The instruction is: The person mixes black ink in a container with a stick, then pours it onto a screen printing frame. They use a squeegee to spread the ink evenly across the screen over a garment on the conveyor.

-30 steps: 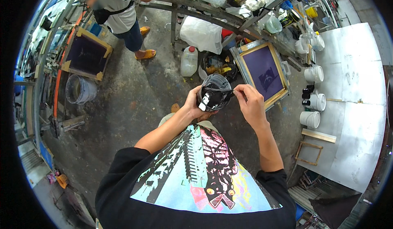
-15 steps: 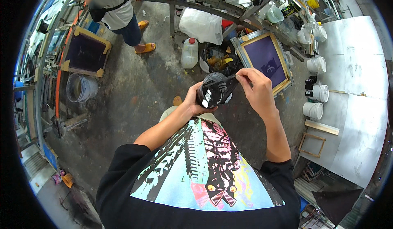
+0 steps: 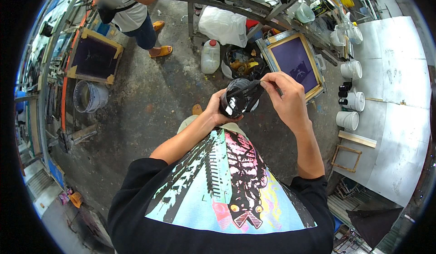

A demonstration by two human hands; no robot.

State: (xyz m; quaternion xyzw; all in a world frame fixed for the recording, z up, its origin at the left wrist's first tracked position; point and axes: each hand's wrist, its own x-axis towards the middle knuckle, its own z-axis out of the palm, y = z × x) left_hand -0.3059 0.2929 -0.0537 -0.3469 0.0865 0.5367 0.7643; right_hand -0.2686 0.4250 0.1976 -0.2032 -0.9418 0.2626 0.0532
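My left hand [image 3: 215, 109] is wrapped round the side and underside of a round dark container [image 3: 229, 105] in front of my body. The container has black and clear-looking parts and white patches on its side. To its right, the thumb and fingertips of my right hand [image 3: 288, 97] pinch the upper end of a thin dark strip [image 3: 254, 88]. That strip stretches down to the container's top. It looks like film or tape, but I cannot make out its exact kind.
Beyond my hands are a black-lined bin [image 3: 238, 65], a white jug with a red cap [image 3: 210, 56] and a framed purple screen [image 3: 293, 61]. Another person [image 3: 131, 15] stands at the far left. White buckets [image 3: 347, 121] line the pale table [image 3: 390, 136] at right.
The container is turned slightly and sits a little further right. The dark strip stands more taut between it and my right hand, which has shifted slightly.
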